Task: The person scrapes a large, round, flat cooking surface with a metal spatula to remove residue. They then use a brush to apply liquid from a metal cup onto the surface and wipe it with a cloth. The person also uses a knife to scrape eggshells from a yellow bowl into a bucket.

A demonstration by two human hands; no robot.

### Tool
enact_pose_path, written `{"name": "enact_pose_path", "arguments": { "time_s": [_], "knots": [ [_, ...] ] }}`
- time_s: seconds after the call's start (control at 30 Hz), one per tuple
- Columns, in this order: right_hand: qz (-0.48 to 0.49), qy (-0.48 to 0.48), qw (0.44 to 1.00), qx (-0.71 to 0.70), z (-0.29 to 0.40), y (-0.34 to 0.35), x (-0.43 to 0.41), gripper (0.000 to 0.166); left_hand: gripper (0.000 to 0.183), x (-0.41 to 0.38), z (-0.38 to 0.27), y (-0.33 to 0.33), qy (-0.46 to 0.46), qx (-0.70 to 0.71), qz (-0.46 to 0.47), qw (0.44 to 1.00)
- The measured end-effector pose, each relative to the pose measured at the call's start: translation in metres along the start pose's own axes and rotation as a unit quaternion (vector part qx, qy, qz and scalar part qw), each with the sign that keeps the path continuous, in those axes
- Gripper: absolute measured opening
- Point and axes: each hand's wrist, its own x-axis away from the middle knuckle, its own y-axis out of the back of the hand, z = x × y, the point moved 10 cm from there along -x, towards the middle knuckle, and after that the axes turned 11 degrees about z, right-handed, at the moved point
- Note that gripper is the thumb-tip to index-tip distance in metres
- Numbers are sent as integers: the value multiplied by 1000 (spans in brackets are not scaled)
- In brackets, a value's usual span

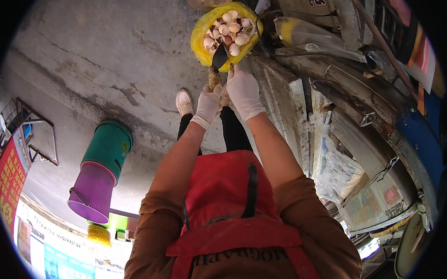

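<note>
My left hand (207, 107), in a white glove, is closed around a rough brown handle-like piece (214, 78). Just beyond it a dark pointed blade (220, 57), perhaps a trowel's, reaches over a bin lined with a yellow plastic bag (200, 48). Cracked eggshells (234, 27) and dark scraps fill the bag. My right hand (244, 89), gloved too, has its fingers bent with the fingertips at the bag's near rim beside the blade. Whether these fingertips pinch something small is too fine to tell.
A green bin (107, 143) and a purple ribbed basket (92, 192) stand on the cracked concrete floor (95, 70) to the left. Worn boards, metal panels and clear plastic sheeting (337, 172) crowd the right side. A cardboard box (296, 2) lies beyond the bag.
</note>
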Motion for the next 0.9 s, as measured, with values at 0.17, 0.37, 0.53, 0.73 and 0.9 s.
{"name": "enact_pose_path", "arguments": {
  "time_s": [0.17, 0.37, 0.53, 0.73, 0.9],
  "knots": [
    [-1, -41, 997, -69, -56, 0, -45, 27, 22, -19, 8, 19, 18, -22, -45, 999],
    [76, -27, 995, -56, -22, -13, -20, 27, 19, -33, -2, 22, -3, 73, -38, 997],
    [37, -9, 997, -66, -29, -22, -40, 25, 18, -20, -13, 17, -14, 52, -43, 998],
    [196, -246, 789, -527, -91, -61, -45, 29, 19, 3, 4, 27, 17, 126, 45, 991],
    [294, -314, 429, -795, -68, -114, -16, 29, 22, -7, 22, 8, 77, 222, 128, 964]
  ]
}}
